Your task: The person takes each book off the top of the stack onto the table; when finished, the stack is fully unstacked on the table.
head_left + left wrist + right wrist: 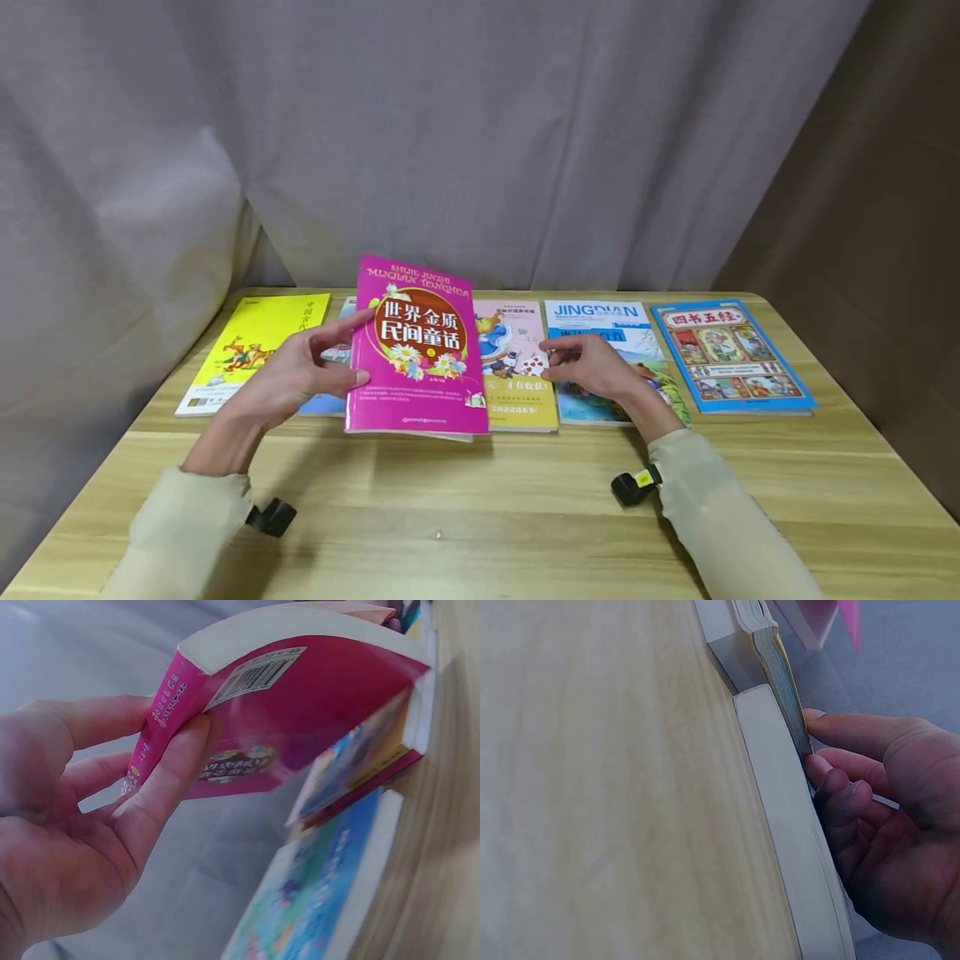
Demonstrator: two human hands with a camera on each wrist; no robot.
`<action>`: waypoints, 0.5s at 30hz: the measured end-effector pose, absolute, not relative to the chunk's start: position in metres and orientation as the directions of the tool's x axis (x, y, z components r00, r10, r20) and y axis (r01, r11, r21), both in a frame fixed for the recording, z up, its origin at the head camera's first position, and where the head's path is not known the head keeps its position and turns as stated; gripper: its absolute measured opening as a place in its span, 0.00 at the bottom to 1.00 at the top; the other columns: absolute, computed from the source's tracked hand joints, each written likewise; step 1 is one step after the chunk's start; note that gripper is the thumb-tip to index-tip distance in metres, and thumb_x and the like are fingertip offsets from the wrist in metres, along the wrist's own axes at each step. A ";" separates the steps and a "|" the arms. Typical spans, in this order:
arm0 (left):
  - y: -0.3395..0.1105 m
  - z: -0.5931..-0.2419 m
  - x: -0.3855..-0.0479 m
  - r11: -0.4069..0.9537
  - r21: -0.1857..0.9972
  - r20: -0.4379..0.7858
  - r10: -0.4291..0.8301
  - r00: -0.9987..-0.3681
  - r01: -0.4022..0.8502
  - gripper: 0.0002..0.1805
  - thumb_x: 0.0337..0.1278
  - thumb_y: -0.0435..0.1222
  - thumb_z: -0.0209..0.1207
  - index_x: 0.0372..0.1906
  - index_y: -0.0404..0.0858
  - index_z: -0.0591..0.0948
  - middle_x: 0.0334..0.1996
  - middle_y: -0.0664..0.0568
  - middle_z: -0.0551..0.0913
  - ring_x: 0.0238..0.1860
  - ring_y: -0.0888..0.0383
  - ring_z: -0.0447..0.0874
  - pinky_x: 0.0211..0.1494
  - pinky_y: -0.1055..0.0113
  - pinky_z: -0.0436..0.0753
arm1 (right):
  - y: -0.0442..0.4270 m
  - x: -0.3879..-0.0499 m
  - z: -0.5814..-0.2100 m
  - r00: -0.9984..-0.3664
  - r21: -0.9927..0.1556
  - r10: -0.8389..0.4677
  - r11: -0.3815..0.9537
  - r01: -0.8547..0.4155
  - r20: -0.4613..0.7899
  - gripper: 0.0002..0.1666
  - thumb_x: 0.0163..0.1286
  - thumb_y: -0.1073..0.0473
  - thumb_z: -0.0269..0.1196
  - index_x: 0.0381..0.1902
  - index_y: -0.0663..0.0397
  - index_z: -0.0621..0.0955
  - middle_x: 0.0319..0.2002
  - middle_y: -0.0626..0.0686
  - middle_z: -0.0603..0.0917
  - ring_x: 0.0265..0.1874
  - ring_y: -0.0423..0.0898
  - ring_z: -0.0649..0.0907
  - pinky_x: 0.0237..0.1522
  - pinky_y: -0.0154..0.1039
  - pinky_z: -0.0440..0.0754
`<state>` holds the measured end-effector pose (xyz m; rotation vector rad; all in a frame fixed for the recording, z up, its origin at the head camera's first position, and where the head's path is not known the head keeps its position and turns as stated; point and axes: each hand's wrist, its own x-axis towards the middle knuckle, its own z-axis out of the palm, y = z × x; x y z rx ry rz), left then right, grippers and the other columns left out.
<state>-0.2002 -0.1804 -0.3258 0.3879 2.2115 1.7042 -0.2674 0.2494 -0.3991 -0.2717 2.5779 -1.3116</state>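
A magenta paperback book (pixel 420 400) is lifted off the table, front cover facing me. My left hand (pixel 292 375) grips it by its spine side; in the left wrist view, fingers and thumb close on either side of the spine (pixel 169 697). To its right lies a pink-and-yellow book (pixel 525 408), partly hidden behind the magenta one. My right hand (pixel 592 367) is at that book's right edge, fingertips touching it in the right wrist view. Below this hand lies a blue-and-white book (pixel 588 312), and the pink-and-yellow book's edge overlaps its side.
On the wooden table (pixel 487 517), a yellow book (pixel 258 317) lies at the far left and a blue book (pixel 731 358) at the far right. Another blue book (pixel 318 406) is mostly covered by the left hand and magenta book. A grey curtain (pixel 450 125) hangs behind.
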 end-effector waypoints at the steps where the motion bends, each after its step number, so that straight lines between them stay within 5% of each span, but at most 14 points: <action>1: -0.186 -0.323 -0.196 0.265 0.964 -0.080 0.397 -0.914 0.030 0.46 0.65 0.33 0.70 0.83 0.57 0.63 0.73 0.38 0.67 0.46 0.51 0.92 0.50 0.58 0.92 | 0.249 -0.267 -0.399 -0.954 -0.812 -0.274 0.580 -0.061 -0.125 0.31 0.68 0.57 0.74 0.68 0.56 0.82 0.46 0.56 0.84 0.22 0.44 0.74 0.19 0.39 0.75; 10: -0.237 -0.312 -0.160 0.232 0.963 0.033 0.409 -0.912 0.139 0.44 0.69 0.27 0.65 0.85 0.49 0.61 0.68 0.51 0.76 0.43 0.52 0.94 0.48 0.56 0.92 | 0.250 -0.267 -0.398 -0.946 -0.818 -0.300 0.570 -0.078 -0.119 0.32 0.69 0.57 0.73 0.69 0.56 0.81 0.47 0.57 0.84 0.21 0.43 0.73 0.19 0.39 0.74; 15: -0.263 -0.315 -0.135 0.201 0.961 0.088 0.420 -0.903 0.188 0.44 0.69 0.22 0.61 0.85 0.46 0.60 0.76 0.60 0.70 0.41 0.56 0.94 0.45 0.63 0.92 | 0.251 -0.267 -0.399 -0.949 -0.814 -0.292 0.576 -0.076 -0.119 0.32 0.69 0.57 0.73 0.69 0.55 0.81 0.47 0.56 0.84 0.21 0.42 0.73 0.19 0.38 0.74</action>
